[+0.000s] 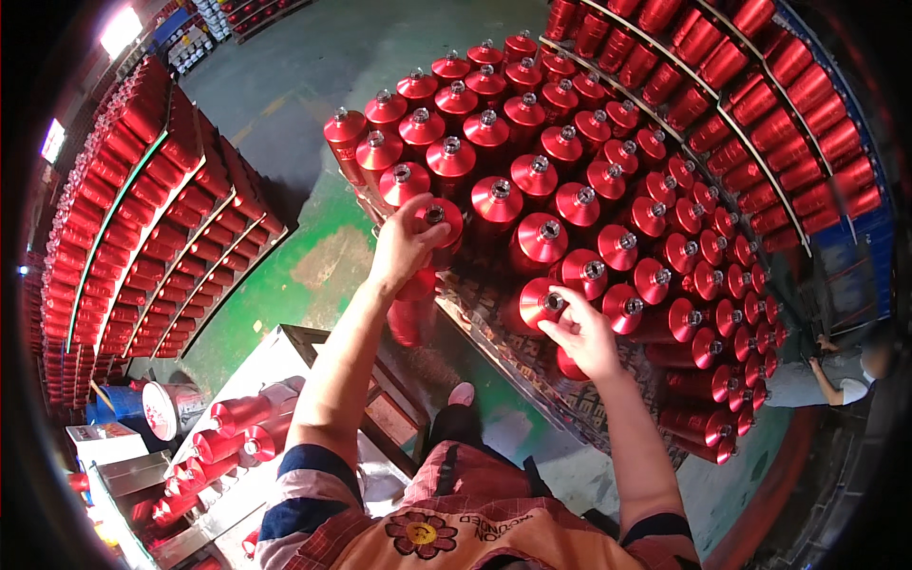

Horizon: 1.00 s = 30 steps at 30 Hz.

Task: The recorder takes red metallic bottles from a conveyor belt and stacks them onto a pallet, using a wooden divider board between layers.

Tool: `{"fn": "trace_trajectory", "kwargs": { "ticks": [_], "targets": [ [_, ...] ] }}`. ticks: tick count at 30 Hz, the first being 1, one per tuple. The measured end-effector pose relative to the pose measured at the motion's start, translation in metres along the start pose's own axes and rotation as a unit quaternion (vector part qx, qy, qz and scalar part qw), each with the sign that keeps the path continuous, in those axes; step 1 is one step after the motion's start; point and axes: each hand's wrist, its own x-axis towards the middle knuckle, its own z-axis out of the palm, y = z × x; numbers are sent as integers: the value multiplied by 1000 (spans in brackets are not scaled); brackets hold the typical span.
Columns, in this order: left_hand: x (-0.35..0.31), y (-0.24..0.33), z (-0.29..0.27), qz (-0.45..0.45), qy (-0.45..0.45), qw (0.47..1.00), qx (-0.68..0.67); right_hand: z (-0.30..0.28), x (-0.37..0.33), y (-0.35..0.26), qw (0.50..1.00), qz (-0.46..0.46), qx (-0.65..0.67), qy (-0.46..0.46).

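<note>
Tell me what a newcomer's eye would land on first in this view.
Probably the crowd of shiny red cylinders with cone-shaped tops, standing upright from the center to the right. Next, perhaps, the person's left hand and right hand, each with fingers at the top of one cylinder along the crowd's near edge. Tall tiered stacks of more red cylinders stand at the left and upper right.

- Extends the bare left forearm forward and slightly rightward.
- Turns the left hand rightward, with thumb and fingers curled in a grip.
- Angles the bare right forearm forward and leftward.
- Pinches with the right hand, nearer the body.
</note>
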Motion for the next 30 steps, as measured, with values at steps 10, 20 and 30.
{"fn": "trace_trajectory", "kwargs": {
  "ticks": [10, 20, 30],
  "targets": [
    [-57, -31, -1, 77, 38, 996, 12, 10, -17, -7, 996, -43, -67, 50],
    [-347, -21, -24, -59, 40, 980, -188, 3, -191, 17, 991, -72, 116, 9],
    [-661, -37, -56, -107, 217, 969, -41, 46, -369, 28, 962, 30, 57, -264]
  ]
}}
